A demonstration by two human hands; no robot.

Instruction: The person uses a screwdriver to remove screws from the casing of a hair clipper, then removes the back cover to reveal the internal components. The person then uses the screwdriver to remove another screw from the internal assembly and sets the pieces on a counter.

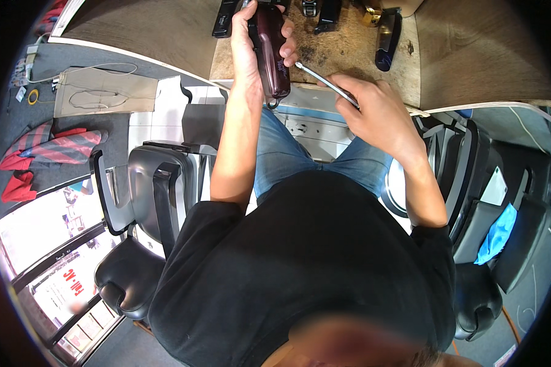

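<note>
My left hand (246,55) is wrapped round a maroon hair clipper (272,52), with its blade end up at the top edge of the picture. A small hanging loop shows at the clipper's lower end. My right hand (373,107) grips a slim silver metal rod (321,79). The rod's narrow tip points up and left, close to the clipper's side and the left fingertips. Its other end is hidden in the right hand, so I cannot tell what kind of tool it is.
Ahead is a worn wooden worktop (349,49) holding a black trimmer (388,40), a gold item (372,13) and other dark tools. Black chairs stand to the left (162,183) and right (465,165). A blue cloth (497,235) lies at right, a red-and-grey cloth (55,150) at left.
</note>
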